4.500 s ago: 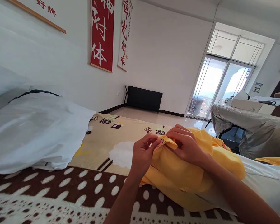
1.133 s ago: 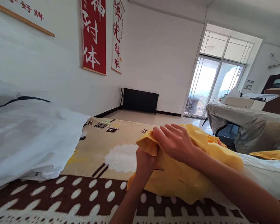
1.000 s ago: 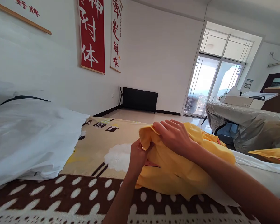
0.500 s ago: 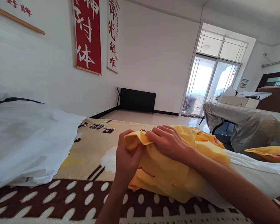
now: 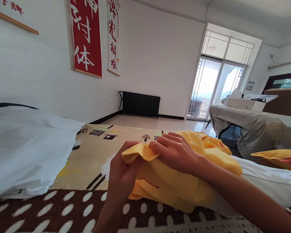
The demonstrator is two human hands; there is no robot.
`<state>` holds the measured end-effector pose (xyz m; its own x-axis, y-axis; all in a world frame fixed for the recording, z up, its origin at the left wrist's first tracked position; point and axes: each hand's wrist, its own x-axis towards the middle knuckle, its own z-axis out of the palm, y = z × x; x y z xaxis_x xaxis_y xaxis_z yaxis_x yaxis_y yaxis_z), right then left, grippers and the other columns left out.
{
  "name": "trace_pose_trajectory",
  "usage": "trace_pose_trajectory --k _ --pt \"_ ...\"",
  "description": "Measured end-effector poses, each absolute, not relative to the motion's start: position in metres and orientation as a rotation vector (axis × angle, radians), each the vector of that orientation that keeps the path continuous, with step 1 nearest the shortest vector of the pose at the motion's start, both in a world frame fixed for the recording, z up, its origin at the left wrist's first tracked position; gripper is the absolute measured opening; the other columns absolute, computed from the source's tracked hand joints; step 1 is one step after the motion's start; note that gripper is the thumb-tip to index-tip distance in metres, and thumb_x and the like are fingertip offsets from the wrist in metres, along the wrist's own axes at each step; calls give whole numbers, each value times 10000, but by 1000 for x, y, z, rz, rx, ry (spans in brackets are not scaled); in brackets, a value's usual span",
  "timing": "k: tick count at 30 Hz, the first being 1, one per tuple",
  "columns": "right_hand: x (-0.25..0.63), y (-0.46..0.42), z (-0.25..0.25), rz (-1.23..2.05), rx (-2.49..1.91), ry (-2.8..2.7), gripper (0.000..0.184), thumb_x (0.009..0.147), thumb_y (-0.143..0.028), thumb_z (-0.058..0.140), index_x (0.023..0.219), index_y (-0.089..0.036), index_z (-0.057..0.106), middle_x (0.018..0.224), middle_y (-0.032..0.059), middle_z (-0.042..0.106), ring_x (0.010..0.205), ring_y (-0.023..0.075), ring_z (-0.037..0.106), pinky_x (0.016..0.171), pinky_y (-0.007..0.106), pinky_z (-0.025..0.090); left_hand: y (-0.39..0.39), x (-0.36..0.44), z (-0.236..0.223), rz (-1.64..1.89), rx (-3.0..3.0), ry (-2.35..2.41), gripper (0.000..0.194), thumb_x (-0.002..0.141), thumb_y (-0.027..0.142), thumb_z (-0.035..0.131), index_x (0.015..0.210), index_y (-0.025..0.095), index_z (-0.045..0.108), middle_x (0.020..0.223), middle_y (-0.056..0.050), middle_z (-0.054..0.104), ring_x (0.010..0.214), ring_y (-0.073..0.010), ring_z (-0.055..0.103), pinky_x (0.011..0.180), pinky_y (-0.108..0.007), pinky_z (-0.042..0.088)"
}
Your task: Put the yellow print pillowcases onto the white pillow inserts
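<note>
A yellow cloth cover (image 5: 169, 181) lies bunched in front of me, its edge lifted and folded over between my hands. My left hand (image 5: 124, 171) is closed on the left end of that edge, thumb against the fabric. Close beside it, my right hand (image 5: 176, 150) pinches the same edge from above, knuckles up. White fabric (image 5: 264, 176) lies against the cover at the right, partly beneath my right forearm. Whether it runs inside the cover, I cannot tell.
Underneath spreads a beige and brown patterned blanket (image 5: 87, 158). White cloth (image 5: 31, 152) lies at the left. A yellow printed cloth piece (image 5: 278, 157) is at the far right, near a plastic-covered table (image 5: 262, 123) bearing boxes. A black folded item (image 5: 140, 104) leans by the wall.
Both hands still grip the yellow edge. My left hand has moved slightly left and down, and more of the folded edge shows between the hands. The view has shifted a little.
</note>
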<state>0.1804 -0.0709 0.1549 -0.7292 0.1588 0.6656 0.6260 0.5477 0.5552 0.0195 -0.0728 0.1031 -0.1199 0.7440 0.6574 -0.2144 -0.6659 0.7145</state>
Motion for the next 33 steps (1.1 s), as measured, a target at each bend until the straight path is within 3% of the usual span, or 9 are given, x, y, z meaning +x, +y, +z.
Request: trace_pose_trajectory --k 5,11,16,21,23,27,33 --pt "184 -76 156 -1110 -535 -2098 213 927 -79 379 798 -171 521 608 -23 467 584 118 375 595 264 256 -88 27 109 1862 1541 708 143 754 253 624 856 205 536 853 -3 545 733 -135 510 597 -205 394" --pt "183 -83 158 -961 -573 -2200 259 931 -99 360 739 -178 515 594 -23 469 560 116 351 573 266 255 -83 28 106 1796 1523 719 189 723 297 631 783 209 473 636 60 398 508 -73 319 453 -190 230" --pt "199 -90 181 -419 -857 -2477 271 966 -367 410 814 -190 548 651 -25 531 630 109 440 645 246 315 -76 28 105 2012 1491 822 127 680 259 638 720 194 536 652 43 482 590 -103 415 531 -206 323" --pt "250 -67 203 165 -1123 -2662 555 930 -601 322 589 -174 418 570 -42 361 569 95 331 591 248 304 -57 16 100 2010 1477 874 198 659 337 685 711 189 564 673 28 517 625 -125 454 558 -226 357" --pt "271 -53 202 280 -1151 -2673 573 919 -630 298 638 -165 482 648 -20 443 614 103 372 625 259 335 -50 12 97 2027 1508 873 196 670 340 690 723 192 573 698 24 529 648 -132 476 574 -230 371" --pt "303 -30 189 481 -1245 -2687 514 893 -608 395 963 -154 626 920 41 599 809 149 503 738 271 392 -48 12 96 2045 1554 857 190 673 333 694 729 197 574 710 25 531 656 -140 487 590 -243 383" --pt "335 -18 180 725 -1340 -2716 446 739 -525 647 943 -129 661 845 24 632 726 143 538 668 252 406 -55 18 98 2048 1363 864 252 648 380 719 728 203 558 686 32 511 639 -130 453 554 -233 341"
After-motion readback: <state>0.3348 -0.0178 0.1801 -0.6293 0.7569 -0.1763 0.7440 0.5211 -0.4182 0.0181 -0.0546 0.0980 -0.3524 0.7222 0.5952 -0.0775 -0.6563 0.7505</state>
